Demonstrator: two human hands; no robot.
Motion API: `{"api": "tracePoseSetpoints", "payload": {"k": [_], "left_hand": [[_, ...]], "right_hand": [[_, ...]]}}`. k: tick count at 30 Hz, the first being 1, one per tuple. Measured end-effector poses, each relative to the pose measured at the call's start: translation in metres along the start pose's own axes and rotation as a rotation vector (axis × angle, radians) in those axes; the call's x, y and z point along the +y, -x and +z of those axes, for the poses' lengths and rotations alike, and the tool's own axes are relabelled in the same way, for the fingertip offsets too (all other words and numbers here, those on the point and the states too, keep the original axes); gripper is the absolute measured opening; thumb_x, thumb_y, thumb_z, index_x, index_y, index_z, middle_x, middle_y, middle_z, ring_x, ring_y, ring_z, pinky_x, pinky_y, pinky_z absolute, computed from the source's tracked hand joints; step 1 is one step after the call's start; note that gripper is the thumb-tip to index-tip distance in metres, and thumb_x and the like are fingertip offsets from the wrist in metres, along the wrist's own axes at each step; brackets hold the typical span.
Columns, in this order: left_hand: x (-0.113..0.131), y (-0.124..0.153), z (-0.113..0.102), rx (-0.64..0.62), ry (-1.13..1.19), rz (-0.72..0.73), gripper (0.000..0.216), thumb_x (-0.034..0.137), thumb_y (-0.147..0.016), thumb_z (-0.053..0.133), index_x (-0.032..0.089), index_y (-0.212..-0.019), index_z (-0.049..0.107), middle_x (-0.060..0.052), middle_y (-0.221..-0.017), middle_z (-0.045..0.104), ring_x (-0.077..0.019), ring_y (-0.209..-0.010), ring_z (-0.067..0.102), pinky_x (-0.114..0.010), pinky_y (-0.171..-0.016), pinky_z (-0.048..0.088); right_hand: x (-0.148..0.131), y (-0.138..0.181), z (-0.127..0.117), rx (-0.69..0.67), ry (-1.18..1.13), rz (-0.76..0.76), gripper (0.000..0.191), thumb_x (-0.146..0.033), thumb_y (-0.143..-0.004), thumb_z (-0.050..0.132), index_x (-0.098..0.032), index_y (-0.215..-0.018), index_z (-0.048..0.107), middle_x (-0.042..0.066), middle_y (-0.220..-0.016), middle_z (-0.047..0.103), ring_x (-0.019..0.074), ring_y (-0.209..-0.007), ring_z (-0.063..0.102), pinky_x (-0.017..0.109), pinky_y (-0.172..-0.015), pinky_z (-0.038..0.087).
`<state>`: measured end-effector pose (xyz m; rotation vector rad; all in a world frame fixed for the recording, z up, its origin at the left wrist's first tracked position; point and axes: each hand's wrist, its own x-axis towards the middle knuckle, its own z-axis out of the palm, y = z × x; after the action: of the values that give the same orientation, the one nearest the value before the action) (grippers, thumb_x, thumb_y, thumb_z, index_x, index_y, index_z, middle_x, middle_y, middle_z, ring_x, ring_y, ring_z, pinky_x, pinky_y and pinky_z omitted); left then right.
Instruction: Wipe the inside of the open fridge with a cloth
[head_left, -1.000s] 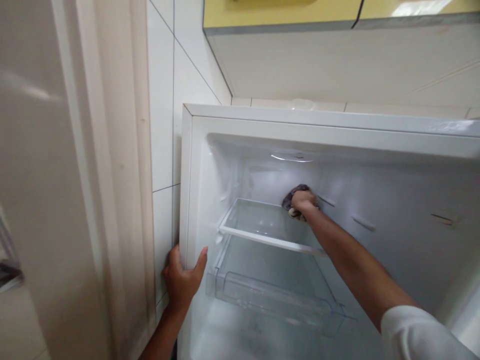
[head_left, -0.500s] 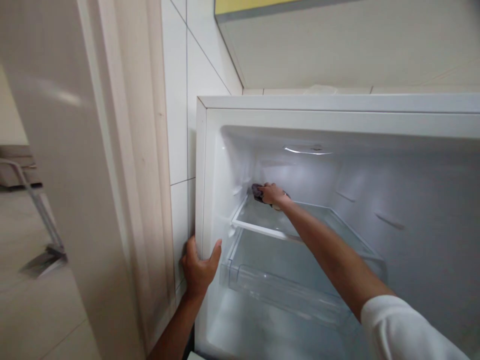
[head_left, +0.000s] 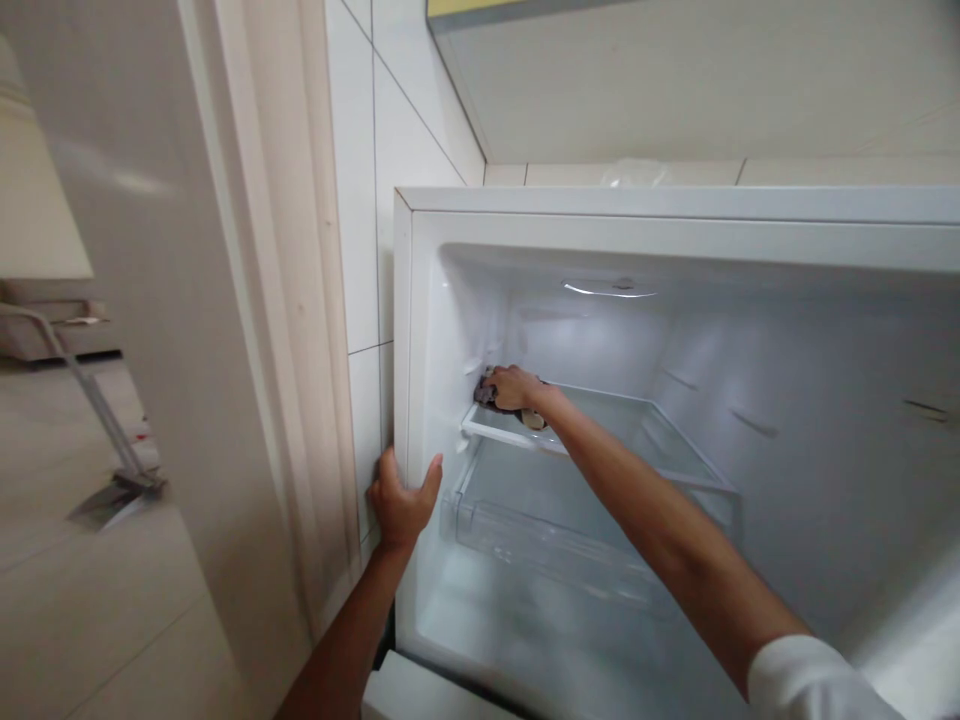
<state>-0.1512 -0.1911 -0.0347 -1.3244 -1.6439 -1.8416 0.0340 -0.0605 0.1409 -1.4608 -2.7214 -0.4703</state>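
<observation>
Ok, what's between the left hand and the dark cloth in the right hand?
Head view: just the white plastic fridge's front frame and bare left inner wall, then the clear glass shelf's white front corner.

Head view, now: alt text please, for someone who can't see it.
The person's right hand holds a crumpled dark grey cloth at the left end of a clear glass shelf inside an open white refrigerator compartment. The left hand grips the compartment's left front edge, thumb inside. White wall tiles lie further left.
</observation>
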Motion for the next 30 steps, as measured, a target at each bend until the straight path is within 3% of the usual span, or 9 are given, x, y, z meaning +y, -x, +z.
{"api": "tracePoseSetpoints", "payload": {"k": [5,8,11,17,24,30], "left_hand": [[-0.002,-0.002,0.002,-0.012,-0.042,0.011,0.053,0.059,-0.082,0.070,0.013,-0.107,0.059,-0.011,-0.081,0.069,-0.0277,-0.070,0.069,-0.032,-0.062,0.045],[-0.004,-0.002,0.004,-0.001,-0.058,0.024,0.051,0.059,-0.081,0.070,0.014,-0.104,0.059,-0.010,-0.080,0.069,-0.0271,-0.070,0.069,-0.031,-0.061,0.044],[-0.005,-0.003,0.005,-0.011,-0.052,0.031,0.050,0.059,-0.082,0.069,0.015,-0.103,0.058,-0.009,-0.081,0.070,-0.0268,-0.071,0.069,-0.031,-0.061,0.044],[-0.004,-0.003,0.003,-0.032,-0.052,0.025,0.051,0.059,-0.082,0.069,0.015,-0.107,0.058,-0.011,-0.085,0.071,-0.0282,-0.075,0.070,-0.033,-0.064,0.045],[-0.005,-0.002,0.003,-0.052,-0.052,0.019,0.054,0.061,-0.082,0.069,0.014,-0.108,0.058,-0.011,-0.085,0.071,-0.0283,-0.073,0.070,-0.033,-0.063,0.045],[-0.005,-0.002,0.004,-0.054,-0.045,0.019,0.055,0.060,-0.083,0.069,0.014,-0.111,0.057,-0.013,-0.090,0.072,-0.0294,-0.078,0.071,-0.033,-0.066,0.044]], "right_hand": [[-0.048,0.056,-0.008,0.098,0.002,-0.031,0.044,-0.024,-0.092,0.051,-0.029,-0.132,0.069,0.012,-0.138,0.061,0.0335,-0.121,0.059,0.042,-0.092,0.054],[-0.071,0.085,0.001,0.303,0.019,0.053,0.044,-0.019,-0.093,0.047,-0.028,-0.132,0.067,0.014,-0.139,0.058,0.0345,-0.121,0.054,0.043,-0.085,0.055],[-0.082,0.104,0.021,0.503,0.027,0.122,0.052,-0.017,-0.094,0.046,-0.026,-0.145,0.057,0.014,-0.147,0.053,0.0358,-0.130,0.046,0.047,-0.090,0.053],[-0.060,0.105,0.061,0.736,0.044,0.095,0.060,-0.021,-0.092,0.053,-0.025,-0.152,0.051,0.014,-0.152,0.050,0.0358,-0.136,0.040,0.050,-0.104,0.045],[-0.033,0.092,0.082,0.896,0.138,-0.042,0.056,-0.024,-0.090,0.058,-0.023,-0.145,0.059,0.014,-0.145,0.057,0.0351,-0.131,0.047,0.049,-0.105,0.046],[-0.028,0.089,0.081,0.883,0.154,-0.028,0.052,-0.028,-0.093,0.057,-0.023,-0.144,0.060,0.015,-0.143,0.059,0.0347,-0.128,0.051,0.049,-0.105,0.046]]}}
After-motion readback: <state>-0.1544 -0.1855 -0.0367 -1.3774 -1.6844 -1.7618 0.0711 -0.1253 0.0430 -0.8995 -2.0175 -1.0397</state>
